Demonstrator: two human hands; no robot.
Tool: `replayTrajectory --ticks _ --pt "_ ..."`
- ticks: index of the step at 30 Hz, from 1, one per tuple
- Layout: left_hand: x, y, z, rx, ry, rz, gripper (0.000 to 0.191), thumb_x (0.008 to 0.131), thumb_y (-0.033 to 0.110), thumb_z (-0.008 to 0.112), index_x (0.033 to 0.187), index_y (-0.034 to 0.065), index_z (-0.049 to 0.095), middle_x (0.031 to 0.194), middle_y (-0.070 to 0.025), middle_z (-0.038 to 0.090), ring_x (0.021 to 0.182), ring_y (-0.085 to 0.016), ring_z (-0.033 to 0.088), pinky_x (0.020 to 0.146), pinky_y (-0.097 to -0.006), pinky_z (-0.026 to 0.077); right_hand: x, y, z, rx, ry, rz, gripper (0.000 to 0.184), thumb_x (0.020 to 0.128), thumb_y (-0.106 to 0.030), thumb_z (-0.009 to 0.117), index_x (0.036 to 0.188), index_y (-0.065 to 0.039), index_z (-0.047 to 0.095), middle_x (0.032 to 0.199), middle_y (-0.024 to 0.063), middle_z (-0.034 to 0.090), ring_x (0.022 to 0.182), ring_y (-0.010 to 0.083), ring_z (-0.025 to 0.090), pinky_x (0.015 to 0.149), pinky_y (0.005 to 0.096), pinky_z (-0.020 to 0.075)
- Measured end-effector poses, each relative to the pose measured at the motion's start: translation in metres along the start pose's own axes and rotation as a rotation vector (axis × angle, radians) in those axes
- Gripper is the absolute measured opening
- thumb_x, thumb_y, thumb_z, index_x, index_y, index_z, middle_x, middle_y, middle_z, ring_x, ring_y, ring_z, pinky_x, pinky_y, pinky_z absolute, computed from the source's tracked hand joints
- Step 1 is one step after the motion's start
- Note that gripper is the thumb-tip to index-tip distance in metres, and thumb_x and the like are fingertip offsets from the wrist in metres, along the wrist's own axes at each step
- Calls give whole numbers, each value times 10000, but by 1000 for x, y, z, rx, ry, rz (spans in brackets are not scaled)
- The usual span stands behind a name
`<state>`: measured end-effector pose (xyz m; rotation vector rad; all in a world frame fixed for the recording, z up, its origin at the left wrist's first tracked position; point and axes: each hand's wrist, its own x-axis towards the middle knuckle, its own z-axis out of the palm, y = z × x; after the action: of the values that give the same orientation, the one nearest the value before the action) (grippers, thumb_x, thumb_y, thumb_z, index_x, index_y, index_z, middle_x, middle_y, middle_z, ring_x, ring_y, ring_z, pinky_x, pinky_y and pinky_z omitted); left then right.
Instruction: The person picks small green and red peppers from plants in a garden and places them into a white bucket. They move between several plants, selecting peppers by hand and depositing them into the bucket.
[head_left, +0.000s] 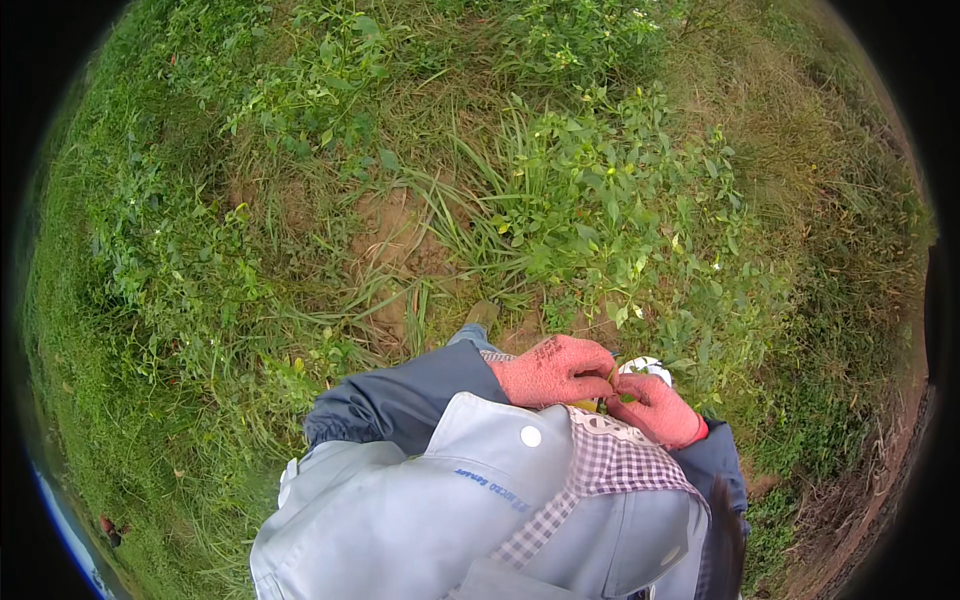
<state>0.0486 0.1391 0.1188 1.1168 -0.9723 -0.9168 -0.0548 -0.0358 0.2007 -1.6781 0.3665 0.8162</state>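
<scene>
In front of my chest, my left hand (556, 372) and my right hand (661, 412) meet fingertip to fingertip. Both wear coral-red knit work gloves, and dark soil stains the back of the left one. Pinched between the fingers is a small green plant piece (613, 376); most of it is hidden, so its kind is unclear. Just beyond the right hand, part of a white container (648, 366) shows. Something yellow (585, 405) peeks out below the fingers. A checked apron (626, 465) with a lace edge hangs over my light grey jacket (390, 517).
Leafy plants (600, 195) with small white flowers, likely pepper plants, grow ahead of me. More foliage (187, 270) stands at left. Long grass (450, 232) surrounds a bare soil patch (397, 232). My shoe (484, 313) is on the ground. Dry weeds (787, 120) line the right.
</scene>
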Motion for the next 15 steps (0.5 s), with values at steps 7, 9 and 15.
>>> replayTrajectory --ticks 7,9,15 --pt "20 11 32 537 387 196 110 783 146 630 872 84 615 784 -91 602 727 -295 593 626 -386 471 4 19 -11 -605 489 -299 118 779 -142 594 777 -26 616 738 172 576 688 363 568 584 406 442" --pt "33 23 43 699 424 330 127 752 136 661 863 88 622 766 -71 606 713 -278 595 615 -385 468 6 27 -18 -608 655 -455 108 777 -129 590 765 -23 610 744 168 582 688 357 576 591 403 448" --pt "50 55 56 821 627 272 146 735 88 686 864 65 622 811 -85 625 721 -277 603 632 -378 475 -20 34 -85 473 487 -289 172 895 -189 541 911 -21 580 704 7 530 550 86 488 470 212 387"
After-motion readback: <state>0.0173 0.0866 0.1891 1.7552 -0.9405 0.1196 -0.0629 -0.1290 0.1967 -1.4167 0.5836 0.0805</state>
